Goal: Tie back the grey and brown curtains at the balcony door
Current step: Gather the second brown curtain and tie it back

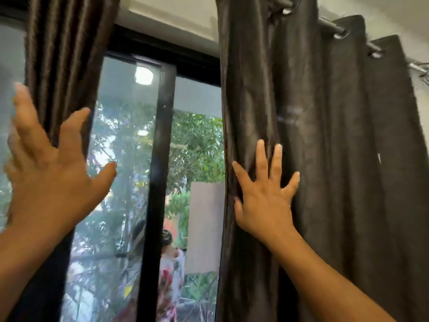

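With our left hand (50, 180) spread open by the brown curtain (67, 59) and our right hand (264, 194) flat, fingers splayed, on the grey curtain (325, 135), neither grips cloth (it may slide back). Behind, the balcony door (160, 159) frame is dark; the rod (329, 25) runs overhead.

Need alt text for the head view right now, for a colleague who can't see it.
Two open hands spread on parted curtains: the left hand against the brown curtain, the right hand flat on the grey curtain. Between them, the black-framed balcony door shows trees outside.
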